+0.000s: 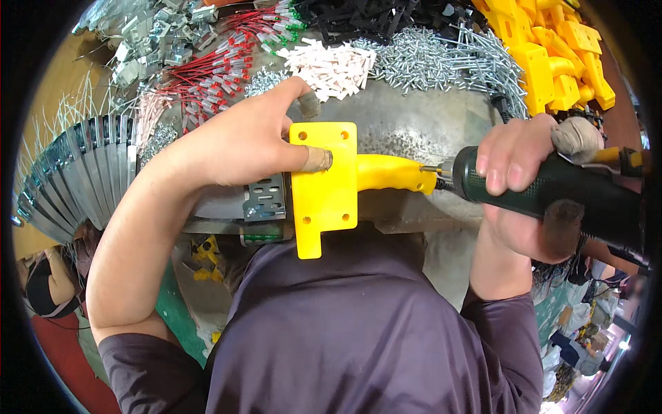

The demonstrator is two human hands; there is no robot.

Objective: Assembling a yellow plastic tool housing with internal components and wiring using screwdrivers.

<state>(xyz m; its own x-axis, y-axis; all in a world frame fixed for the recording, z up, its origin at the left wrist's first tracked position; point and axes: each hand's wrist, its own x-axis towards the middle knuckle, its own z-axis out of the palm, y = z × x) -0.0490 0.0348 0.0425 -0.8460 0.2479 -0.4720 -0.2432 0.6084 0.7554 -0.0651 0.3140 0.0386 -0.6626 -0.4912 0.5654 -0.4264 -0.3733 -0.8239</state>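
1. The left hand (pixel 245 141) is clamped on the yellow plastic part (pixel 324 193) — at the middle, over the near side of the metal table (pixel 414 114).
2. The right hand (pixel 514 165) is wrapped around a black power screwdriver (pixel 596 196), its bit (pixel 429 168) at the right end of the part's curved handle (pixel 389 171).
3. Far off lie silvery screws (pixel 417 62) and white pieces (pixel 331 67) — far right, more yellow parts (pixel 534 72).

a grey metal table (pixel 455 110) carries heaps of loose parts along its far side. from left to right lie metal pieces (pixel 162 38), red wires (pixel 217 65), small white sticks (pixel 327 67), silver screws (pixel 414 65) and yellow plastic parts (pixel 541 69), with black pieces (pixel 365 21) behind the screws.
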